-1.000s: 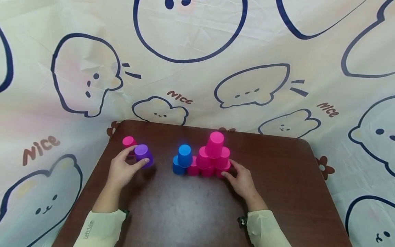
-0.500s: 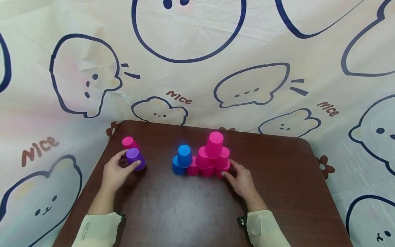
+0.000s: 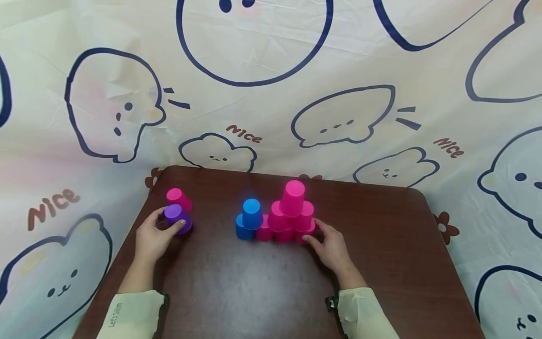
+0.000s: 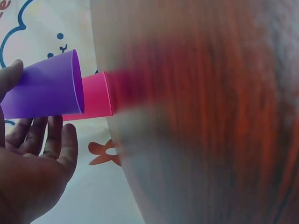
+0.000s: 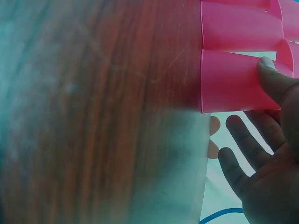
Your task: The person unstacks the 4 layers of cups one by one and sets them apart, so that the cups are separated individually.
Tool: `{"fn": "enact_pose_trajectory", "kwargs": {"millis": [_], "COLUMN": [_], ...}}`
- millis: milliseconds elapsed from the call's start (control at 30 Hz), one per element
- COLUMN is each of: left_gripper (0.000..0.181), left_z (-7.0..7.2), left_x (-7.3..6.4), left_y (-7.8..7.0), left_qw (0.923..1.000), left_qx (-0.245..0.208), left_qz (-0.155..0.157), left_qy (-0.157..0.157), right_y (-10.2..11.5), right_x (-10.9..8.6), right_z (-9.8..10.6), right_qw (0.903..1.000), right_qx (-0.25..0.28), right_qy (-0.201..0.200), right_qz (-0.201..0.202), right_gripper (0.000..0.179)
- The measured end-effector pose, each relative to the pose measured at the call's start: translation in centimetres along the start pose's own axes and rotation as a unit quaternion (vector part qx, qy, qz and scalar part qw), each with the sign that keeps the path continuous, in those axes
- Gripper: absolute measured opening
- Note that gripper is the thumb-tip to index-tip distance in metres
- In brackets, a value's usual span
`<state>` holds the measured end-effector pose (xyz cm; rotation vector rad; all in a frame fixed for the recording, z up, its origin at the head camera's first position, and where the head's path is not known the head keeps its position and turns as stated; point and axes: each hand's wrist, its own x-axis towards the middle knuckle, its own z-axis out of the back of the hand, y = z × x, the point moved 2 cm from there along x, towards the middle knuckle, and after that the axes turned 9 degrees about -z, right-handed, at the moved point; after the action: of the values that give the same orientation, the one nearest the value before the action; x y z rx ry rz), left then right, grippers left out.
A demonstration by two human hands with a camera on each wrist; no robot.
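One purple, tapered, apparently plastic cup (image 3: 174,215), mouth down, is held between the thumb and fingers of the left hand (image 3: 149,239) at the left side of the dark brown desk (image 3: 237,292). Its long axis stands near upright; in the left wrist view its rim appears clear of the desk. Key relation: a lone bright pink tapered cup (image 3: 179,197), also mouth down, stands just beyond the purple cup as seen by the person, the two axes nearly parallel. Purple overlaps pink in both views, so contact between them cannot be told. The left hand is much the nearer to this pair. Well to the right rises a stepped stack of inverted cups (image 3: 278,217): an upper blue cup (image 3: 252,217) and a lower blue cup (image 3: 242,231) at its left end, pink ones mounting to a single top cup (image 3: 293,198). The right hand (image 3: 333,245) grips the rightmost bottom-row pink cup (image 3: 303,230), thumb on its near side.
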<state>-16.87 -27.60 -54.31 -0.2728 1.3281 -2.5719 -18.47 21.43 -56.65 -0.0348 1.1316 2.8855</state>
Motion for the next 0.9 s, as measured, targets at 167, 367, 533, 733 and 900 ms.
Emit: {"fn": "enact_pose_trajectory", "kwargs": {"millis": [167,367,533,733,900], "left_gripper": [0.082,0.080,0.078,0.077,0.077], "left_z": [-0.1,-0.2,-0.2,0.0,-0.1], "left_x": [0.4,0.7,0.9,1.2,1.3], "left_y": [0.7,1.1,1.4,1.4,1.6], "left_qw": [0.9999,0.9997,0.9996,0.9992,0.9987], "left_qx": [0.009,0.020,0.017,0.030,0.042], "left_qz": [0.007,0.010,0.015,0.028,0.028], "left_qy": [-0.009,-0.014,-0.015,-0.007,0.000], "right_y": [0.3,0.5,0.5,0.7,0.7], "right_x": [0.1,0.0,-0.2,-0.2,-0.1], "right_z": [0.1,0.3,0.3,0.3,0.3], "right_qw": [0.9999,0.9998,0.9997,0.9996,0.9998], "right_qx": [-0.005,-0.009,-0.011,-0.011,-0.017], "right_qy": [0.006,0.011,0.013,0.012,0.006], "right_qz": [-0.008,-0.014,-0.018,-0.022,-0.010], "right_gripper": [0.069,0.068,0.068,0.070,0.068]}}
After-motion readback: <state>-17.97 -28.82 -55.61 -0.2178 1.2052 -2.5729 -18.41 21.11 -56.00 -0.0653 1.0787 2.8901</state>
